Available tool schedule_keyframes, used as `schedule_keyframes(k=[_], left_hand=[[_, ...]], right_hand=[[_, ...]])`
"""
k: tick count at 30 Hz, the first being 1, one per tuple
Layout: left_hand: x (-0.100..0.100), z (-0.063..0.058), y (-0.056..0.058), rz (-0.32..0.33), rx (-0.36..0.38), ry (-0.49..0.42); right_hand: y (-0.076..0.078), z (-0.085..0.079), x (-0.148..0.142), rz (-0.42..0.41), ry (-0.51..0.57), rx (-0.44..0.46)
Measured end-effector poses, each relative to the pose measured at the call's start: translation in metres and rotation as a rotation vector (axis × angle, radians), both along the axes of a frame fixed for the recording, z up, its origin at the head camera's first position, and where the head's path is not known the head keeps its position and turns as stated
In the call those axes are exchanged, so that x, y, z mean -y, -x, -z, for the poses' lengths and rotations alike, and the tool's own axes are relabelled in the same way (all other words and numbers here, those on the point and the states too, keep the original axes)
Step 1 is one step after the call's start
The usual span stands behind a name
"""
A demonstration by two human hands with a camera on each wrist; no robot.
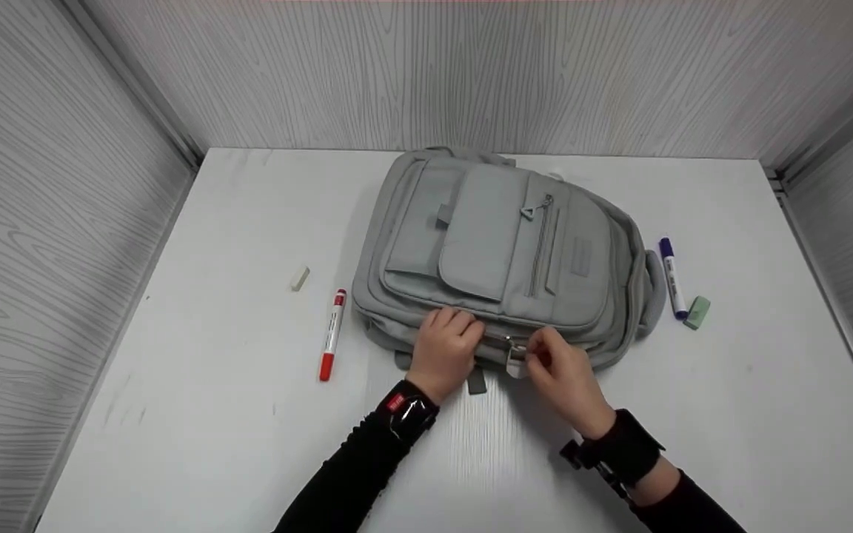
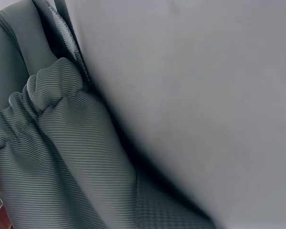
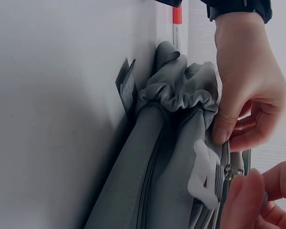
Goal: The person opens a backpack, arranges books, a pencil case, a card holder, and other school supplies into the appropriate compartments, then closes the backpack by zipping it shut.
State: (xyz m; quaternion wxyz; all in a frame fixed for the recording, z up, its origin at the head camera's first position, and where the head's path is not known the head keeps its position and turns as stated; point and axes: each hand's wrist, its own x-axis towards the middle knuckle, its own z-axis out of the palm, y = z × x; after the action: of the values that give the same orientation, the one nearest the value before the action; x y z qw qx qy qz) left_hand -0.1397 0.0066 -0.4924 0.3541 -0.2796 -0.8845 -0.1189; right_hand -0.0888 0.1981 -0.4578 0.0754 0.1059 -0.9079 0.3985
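A grey backpack (image 1: 486,244) lies on its back on the white table, its front pocket and flap facing up. My left hand (image 1: 445,352) pinches its near edge beside the zipper, and the right wrist view shows that hand's thumb and fingers on the fabric. My right hand (image 1: 563,377) pinches the pull at the metal zipper slider (image 1: 512,344), just right of the left hand. A white loop (image 3: 202,176) hangs by the slider in the right wrist view. Gathered side-pocket fabric (image 2: 62,109) fills much of the left wrist view.
Left of the backpack lie a red marker (image 1: 332,335) and a small white eraser (image 1: 300,278). To its right are a blue marker (image 1: 673,280) and a green eraser (image 1: 697,312). Wood-grain panels (image 1: 426,74) stand behind and at both sides.
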Motion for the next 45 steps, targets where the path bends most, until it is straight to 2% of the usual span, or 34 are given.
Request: schedule_keyframes(k=[11, 18, 26, 30, 37, 40, 45], left_hand=[[-0.003, -0.003, -0.002, 0.013, 0.044, 0.000], [-0.006, -0.002, -0.002, 0.022, 0.054, -0.017], [-0.005, 0.002, 0.000, 0.048, 0.050, -0.079], [-0.005, 0.001, 0.000, 0.045, 0.048, -0.080], [-0.007, -0.001, -0.002, 0.041, 0.086, -0.061], [-0.009, 0.000, -0.001, 0.039, 0.088, -0.077], [-0.011, 0.001, -0.001, 0.043, 0.092, -0.126]], right_hand=[[-0.004, 0.000, -0.018, 0.002, -0.002, -0.041], [-0.005, 0.000, -0.020, 0.003, 0.012, -0.065], [-0.007, -0.003, -0.010, -0.043, 0.108, 0.011], [-0.005, 0.000, -0.019, -0.028, 0.072, -0.018], [-0.003, 0.003, -0.026, -0.014, 0.041, -0.049], [-0.003, 0.002, -0.022, -0.015, 0.055, -0.064], [-0.003, 0.000, -0.002, -0.076, 0.118, -0.073]])
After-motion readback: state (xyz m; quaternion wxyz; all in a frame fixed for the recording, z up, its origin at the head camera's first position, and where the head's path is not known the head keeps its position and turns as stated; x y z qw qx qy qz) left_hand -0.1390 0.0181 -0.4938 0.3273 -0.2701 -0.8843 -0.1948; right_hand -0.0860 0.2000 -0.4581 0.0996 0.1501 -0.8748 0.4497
